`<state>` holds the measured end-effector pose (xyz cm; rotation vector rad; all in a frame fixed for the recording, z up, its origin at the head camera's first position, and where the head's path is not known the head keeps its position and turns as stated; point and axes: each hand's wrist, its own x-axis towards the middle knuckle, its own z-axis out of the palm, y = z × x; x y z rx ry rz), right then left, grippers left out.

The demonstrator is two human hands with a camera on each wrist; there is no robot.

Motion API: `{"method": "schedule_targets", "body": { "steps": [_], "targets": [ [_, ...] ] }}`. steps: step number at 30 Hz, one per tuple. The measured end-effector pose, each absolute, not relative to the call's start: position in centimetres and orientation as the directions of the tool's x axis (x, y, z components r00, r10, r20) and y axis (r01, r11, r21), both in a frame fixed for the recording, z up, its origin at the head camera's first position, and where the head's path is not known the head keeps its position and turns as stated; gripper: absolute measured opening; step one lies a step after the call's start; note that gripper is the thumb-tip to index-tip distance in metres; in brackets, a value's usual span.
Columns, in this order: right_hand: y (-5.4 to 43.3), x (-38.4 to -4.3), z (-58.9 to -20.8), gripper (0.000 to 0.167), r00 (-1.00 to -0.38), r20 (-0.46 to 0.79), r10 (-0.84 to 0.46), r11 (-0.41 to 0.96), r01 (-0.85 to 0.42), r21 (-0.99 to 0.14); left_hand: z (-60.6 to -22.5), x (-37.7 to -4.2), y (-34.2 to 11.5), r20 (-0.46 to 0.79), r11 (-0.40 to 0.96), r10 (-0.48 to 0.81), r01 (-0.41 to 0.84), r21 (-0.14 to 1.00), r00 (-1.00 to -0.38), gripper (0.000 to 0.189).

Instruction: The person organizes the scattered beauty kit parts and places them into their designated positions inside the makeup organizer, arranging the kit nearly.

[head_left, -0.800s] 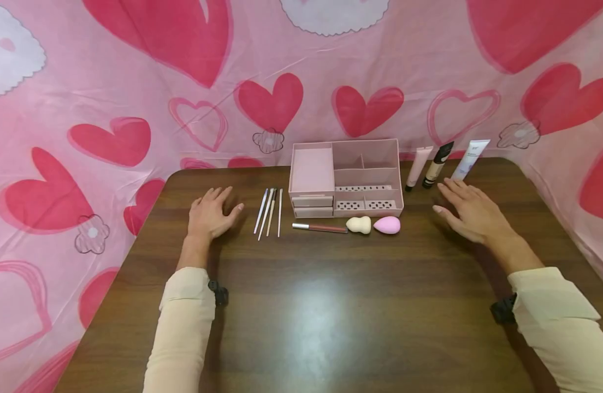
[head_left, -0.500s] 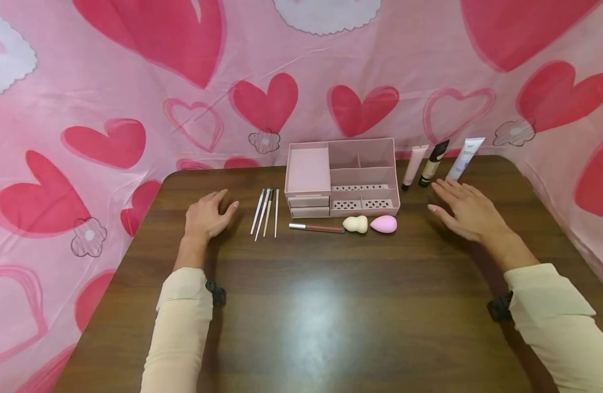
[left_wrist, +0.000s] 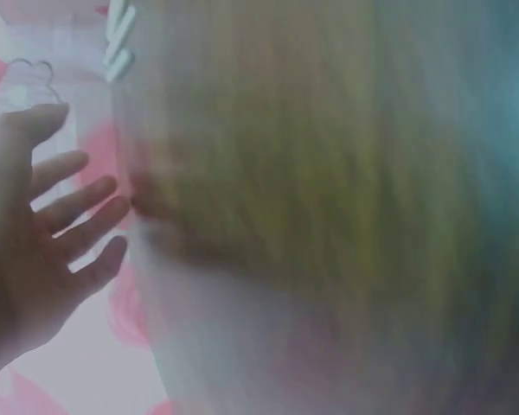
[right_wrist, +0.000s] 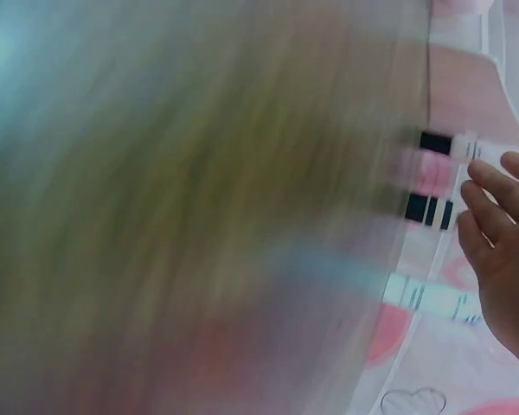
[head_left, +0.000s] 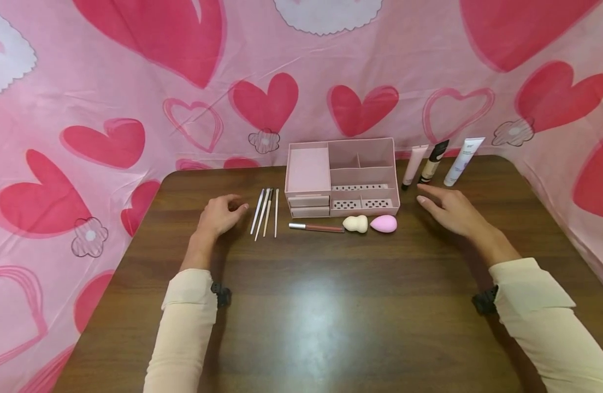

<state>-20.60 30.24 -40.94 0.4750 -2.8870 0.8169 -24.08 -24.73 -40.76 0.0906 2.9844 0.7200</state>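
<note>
My left hand (head_left: pixel 220 217) is just left of several makeup brushes (head_left: pixel 267 213), holding nothing; its fingers look loosely spread in the left wrist view. On the right, my right hand (head_left: pixel 451 213) hovers or rests in front of a black-capped foundation tube (head_left: pixel 433 162) and a white tube (head_left: pixel 463 162), with fingers extended and nothing held. A pink tube (head_left: pixel 414 166) stands beside the foundation. Between my hands sits a pink makeup organizer (head_left: pixel 308 172) with drawers and open compartments. Before it lie a lip gloss (head_left: pixel 317 227), a cream sponge (head_left: pixel 355 224) and a pink sponge (head_left: pixel 383 224).
The brown wooden table (head_left: pixel 301 305) spreads toward me and reflects a bright light. Behind it and at both sides hangs a pink heart-print cloth (head_left: pixel 316 65). A small black camera sits on each wrist, the left one (head_left: pixel 222 295) beside the sleeve cuff.
Both hands have moved inward: the left toward the brushes, the right leftward away from the white tube, whose base now shows. The objects on the table stay in place.
</note>
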Motion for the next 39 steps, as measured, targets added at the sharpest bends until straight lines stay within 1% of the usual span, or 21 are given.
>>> {"method": "schedule_targets", "body": {
  "steps": [6,11,16,19,23,30,33,39],
  "targets": [
    [28.2,-21.3,-41.2,0.045,-0.948,0.225,-0.226,0.730,-0.318,-0.605,-40.2,-24.3,-22.8,-0.056,0.826,0.088,0.041,0.562,-0.995,0.049],
    [27.0,-21.8,-41.3,0.050,-0.970,0.157,-0.186,0.652,-0.242,-0.719,-40.2,-24.2,-21.8,-0.078,0.812,0.080,0.019,0.584,-0.994,0.041],
    [25.8,-22.1,-41.5,0.055,-0.979,0.083,-0.187,0.473,-0.164,-0.866,-40.3,-23.9,-21.3,-0.136,0.811,0.066,-0.026,0.585,-0.989,0.036],
    [25.3,-22.3,-41.8,0.057,-0.978,0.058,-0.202,0.352,-0.128,-0.927,-40.5,-23.7,-21.2,-0.156,0.812,0.053,-0.049,0.582,-0.986,0.036],
    [24.7,-22.4,-42.1,0.060,-0.978,0.036,-0.207,0.269,-0.092,-0.959,-40.8,-23.6,-21.0,-0.159,0.822,0.033,-0.064,0.565,-0.987,0.034],
    [24.3,-22.4,-42.1,0.064,-0.978,0.016,-0.208,0.167,-0.052,-0.985,-40.7,-23.4,-20.9,-0.174,0.821,0.023,-0.081,0.565,-0.984,0.026],
    [24.3,-22.4,-42.2,0.064,-0.978,0.011,-0.208,0.153,-0.044,-0.987,-40.7,-23.3,-20.9,-0.180,0.824,0.023,-0.084,0.560,-0.983,0.024],
    [24.4,-22.5,-42.4,0.064,-0.978,0.011,-0.206,0.167,-0.046,-0.985,-40.5,-23.3,-20.7,-0.178,0.827,0.009,-0.093,0.554,-0.984,0.022]
  ]
}}
